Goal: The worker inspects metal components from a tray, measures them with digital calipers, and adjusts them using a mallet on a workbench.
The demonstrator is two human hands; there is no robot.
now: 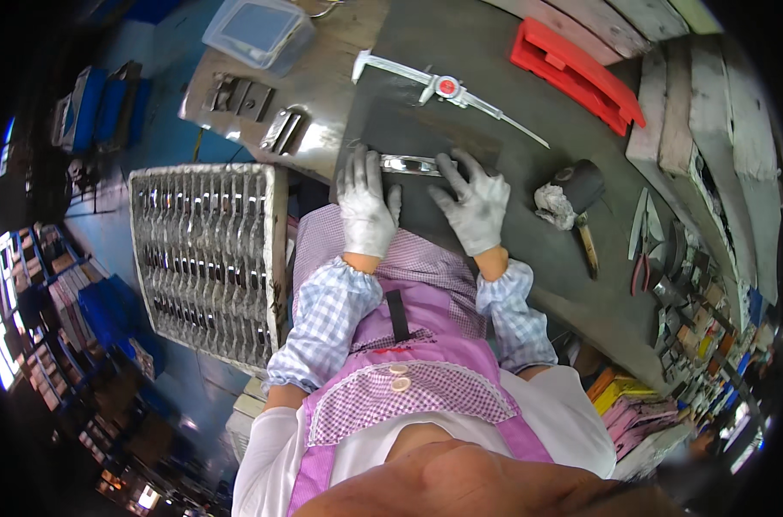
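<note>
A shiny, narrow curved metal piece lies crosswise on the dark mat of the bench in front of me. My left hand, in a whitish glove, lies flat at its left end, fingers stretched forward and close together, thumb apart. At the other end, my right hand, also gloved, has its fingers spread, with the foremost fingertips on or right beside the metal. Neither hand is closed around the piece. Beyond it a dial caliper rests at a slant.
To the left stands a rack holding rows of shiny metal pieces. Metal blocks and a clear plastic box sit at the far left. Rightward are a red case, a dark-headed mallet, red-handled pliers and wooden boards.
</note>
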